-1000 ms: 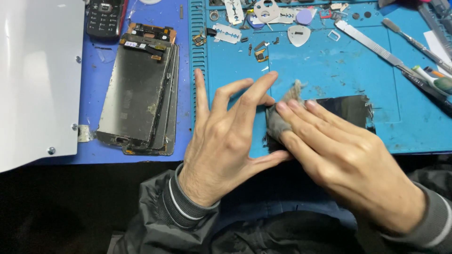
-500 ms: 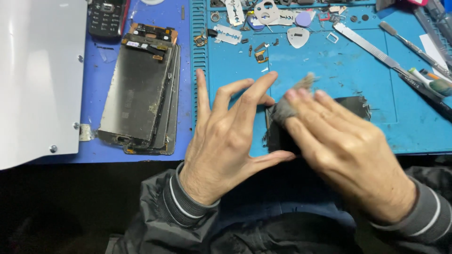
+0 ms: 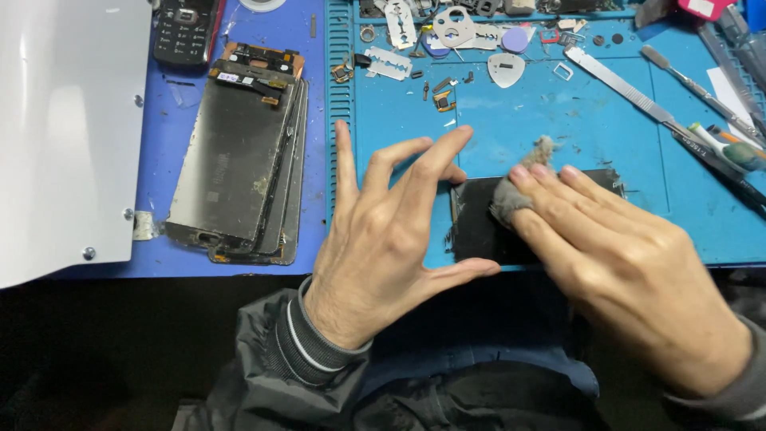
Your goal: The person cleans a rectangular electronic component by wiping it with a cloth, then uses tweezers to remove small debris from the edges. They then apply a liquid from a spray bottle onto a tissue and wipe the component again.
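A black phone screen panel [image 3: 477, 227] lies flat near the front edge of the blue work mat [image 3: 511, 120]. My left hand [image 3: 383, 231] rests beside its left end, fingers spread, thumb along the panel's lower edge and fingertips at its upper left corner. My right hand [image 3: 622, 263] presses a small grey wad of cloth [image 3: 515, 191] onto the panel with its fingertips. Most of the panel's right part is hidden under my right hand.
A stack of old screen panels [image 3: 239, 152] lies left on the darker blue mat, with a black keypad phone [image 3: 185, 32] behind it. A white metal sheet [image 3: 64, 128] fills the far left. Picks, blades and small parts [image 3: 447, 32] crowd the back; metal spudgers [image 3: 630, 88] lie right.
My right hand has slid the grey cloth across the panel, first up toward its far edge, now a little left and down. The left hand has stayed in place.
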